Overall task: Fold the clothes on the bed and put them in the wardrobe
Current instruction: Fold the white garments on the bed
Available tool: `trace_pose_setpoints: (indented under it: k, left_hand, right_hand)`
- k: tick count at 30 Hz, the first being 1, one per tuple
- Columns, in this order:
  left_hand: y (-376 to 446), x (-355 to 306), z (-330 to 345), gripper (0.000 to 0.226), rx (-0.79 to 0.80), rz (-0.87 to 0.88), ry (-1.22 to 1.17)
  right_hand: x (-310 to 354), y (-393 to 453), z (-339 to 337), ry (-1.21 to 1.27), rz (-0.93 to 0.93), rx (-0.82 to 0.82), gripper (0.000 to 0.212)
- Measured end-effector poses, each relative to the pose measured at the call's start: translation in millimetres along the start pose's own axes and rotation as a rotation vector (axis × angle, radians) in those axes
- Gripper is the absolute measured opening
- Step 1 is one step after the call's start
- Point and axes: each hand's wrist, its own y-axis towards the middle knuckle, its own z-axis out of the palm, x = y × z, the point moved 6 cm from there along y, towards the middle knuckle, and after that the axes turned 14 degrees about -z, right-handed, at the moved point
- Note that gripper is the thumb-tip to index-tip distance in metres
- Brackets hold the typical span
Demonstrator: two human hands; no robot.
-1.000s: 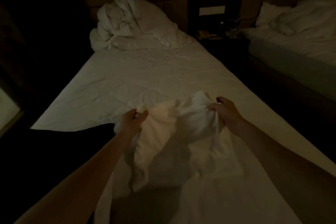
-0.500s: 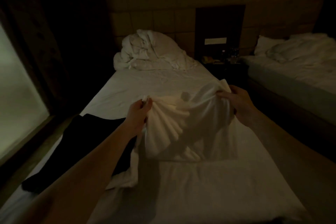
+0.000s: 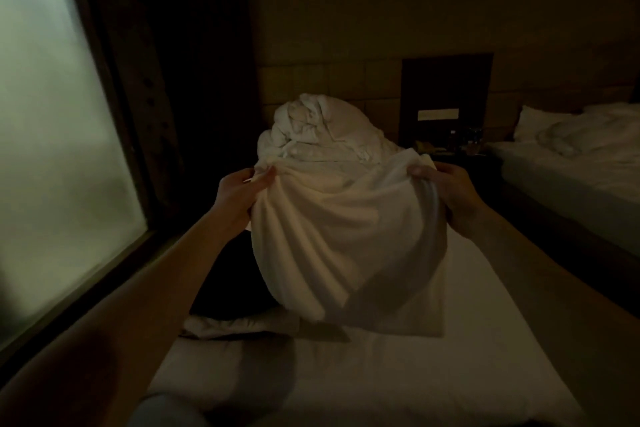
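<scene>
A frosted window [image 3: 52,149] fills the left side of the dim room, with a dark frame beside it. Along the left edge of the bed [image 3: 398,374] lies a dark garment [image 3: 228,281], partly hidden behind the left forearm, and a pale bunched cloth [image 3: 242,324] rests on the sheet just in front of it. The left hand [image 3: 235,196] pinches the top left edge of a white garment [image 3: 346,246], thumb and fingers curled round the fabric. The garment hangs in deep folds above the middle of the bed, its lower hem touching or just above the sheet; which of the two cannot be told. The right hand [image 3: 450,194] grips the top right edge, fingers curled over the cloth. Behind the garment, at the head end of the bed, sits a crumpled white duvet [image 3: 318,135]. Further right stands a dark nightstand [image 3: 450,149] with small objects too dim to identify, then a second bed [image 3: 571,177] with rumpled white bedding.
</scene>
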Motion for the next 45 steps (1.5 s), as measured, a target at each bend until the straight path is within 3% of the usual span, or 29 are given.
trace_pose_setpoints:
  k: [3, 7, 9, 12, 13, 15, 17, 24, 30, 34, 39, 41, 43, 45]
  left_hand:
    - [-7, -22, -38, 0.011, -0.077, 0.056, 0.01]
    - [-6, -44, -94, 0.015, -0.183, 0.111, 0.051]
    - [1, -53, -121, 0.019, -0.222, 0.127, 0.062]
    - [28, -56, -153, 0.023, -0.27, 0.126, 0.136]
    - [41, -53, -160, 0.022, -0.278, 0.129, 0.173]
    - [75, -42, -173, 0.021, -0.291, 0.131, 0.235]
    - [116, -21, -186, 0.023, -0.309, 0.107, 0.301]
    - [239, 97, -208, 0.049, -0.304, -0.118, 0.443]
    - [297, 172, -219, 0.048, -0.361, -0.3, 0.469]
    - [310, 192, -226, 0.045, -0.448, -0.3, 0.508]
    - [314, 204, -227, 0.04, -0.494, -0.277, 0.549]
    - [314, 204, -224, 0.039, -0.486, -0.268, 0.584]
    - [311, 198, -218, 0.04, -0.492, -0.239, 0.702]
    - [303, 182, -209, 0.041, -0.54, -0.127, 0.911]
  right_hand:
    - [4, 0, 38, 0.023, -0.014, 0.052, 0.009]
    - [-6, 4, 96, 0.113, 0.033, 0.092, 0.002]
    - [-18, 10, 127, 0.155, 0.076, 0.103, 0.014]
    - [-41, 21, 171, 0.203, 0.145, 0.105, 0.062]
    - [-50, 28, 183, 0.212, 0.153, 0.11, 0.061]
    - [-72, 41, 203, 0.213, 0.173, 0.123, 0.035]
    - [-106, 56, 218, 0.145, 0.215, 0.134, 0.03]
    - [-246, 102, 240, -0.156, 0.31, 0.154, 0.024]
    - [-330, 118, 241, -0.265, 0.391, 0.171, 0.032]
    - [-364, 117, 244, -0.271, 0.438, 0.185, 0.051]
    - [-384, 102, 247, -0.239, 0.474, 0.167, 0.05]
    - [-389, 97, 245, -0.228, 0.484, 0.161, 0.061]
    - [-389, 95, 243, -0.211, 0.499, 0.157, 0.069]
    - [-372, 96, 245, -0.231, 0.478, 0.143, 0.062]
